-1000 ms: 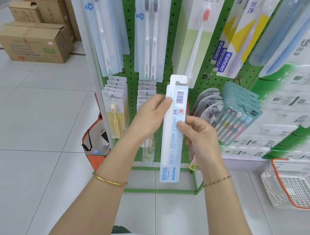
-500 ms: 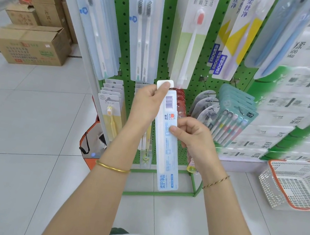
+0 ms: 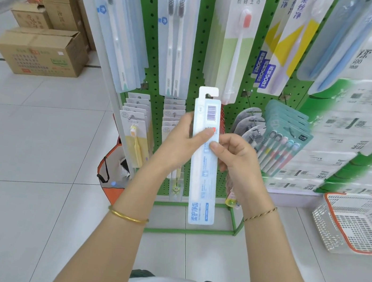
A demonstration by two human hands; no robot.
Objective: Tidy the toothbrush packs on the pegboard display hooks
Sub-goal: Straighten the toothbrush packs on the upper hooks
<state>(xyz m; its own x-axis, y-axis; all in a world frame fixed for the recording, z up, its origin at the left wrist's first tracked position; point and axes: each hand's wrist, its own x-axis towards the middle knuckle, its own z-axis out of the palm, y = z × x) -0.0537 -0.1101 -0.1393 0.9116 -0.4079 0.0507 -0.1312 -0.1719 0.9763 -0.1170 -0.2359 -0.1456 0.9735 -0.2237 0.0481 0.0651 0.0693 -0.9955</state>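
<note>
A long pale-blue toothbrush pack [image 3: 203, 178] stands upright in front of the green pegboard [image 3: 199, 51], its back with the barcode facing me. My left hand [image 3: 183, 140] grips its upper part from the left, thumb across the front. My right hand [image 3: 236, 159] pinches it from the right at the same height. Its white hang tab sits just below the hanging pink-brush pack [image 3: 237, 40]. More packs hang on the hooks: a twin-brush pack [image 3: 174, 32], yellow-brush packs [image 3: 135, 132] and multi-brush packs [image 3: 281, 142].
Cardboard boxes [image 3: 41, 50] stand on the tiled floor at the left. A white and orange shopping basket [image 3: 359, 221] lies on the floor at the right. Stacked tissue packs [image 3: 369, 111] fill the right side. An orange bag [image 3: 112, 172] sits beside the rack's foot.
My left hand slid down from the pack's top tab to its upper body. The pack was lifted a little and turned more upright. My right hand kept its hold.
</note>
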